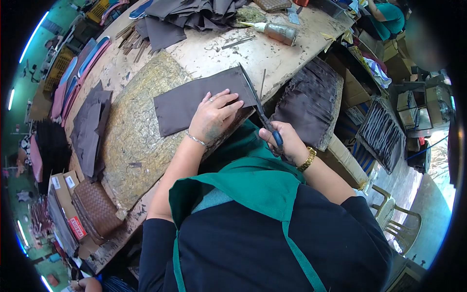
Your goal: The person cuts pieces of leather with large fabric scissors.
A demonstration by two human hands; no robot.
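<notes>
A nozzle-tipped bottle (281, 34) is lying on its side on the stained worktable (296, 58). Toward the lower left, a brown woven-pattern bag (99, 204) is resting just beside a cardboard box (63, 202) and a red label (77, 227). A fluorescent tube (34, 36) is glowing at upper left. On the right, an armchair (387, 212) is standing on the floor; farther up, a person in a teal shirt (389, 22) is showing.

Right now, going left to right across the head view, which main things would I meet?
Dark fabric pile, mottled tan sheet, left hand on dark fabric piece, right hand holding scissors, pale chair.
</notes>
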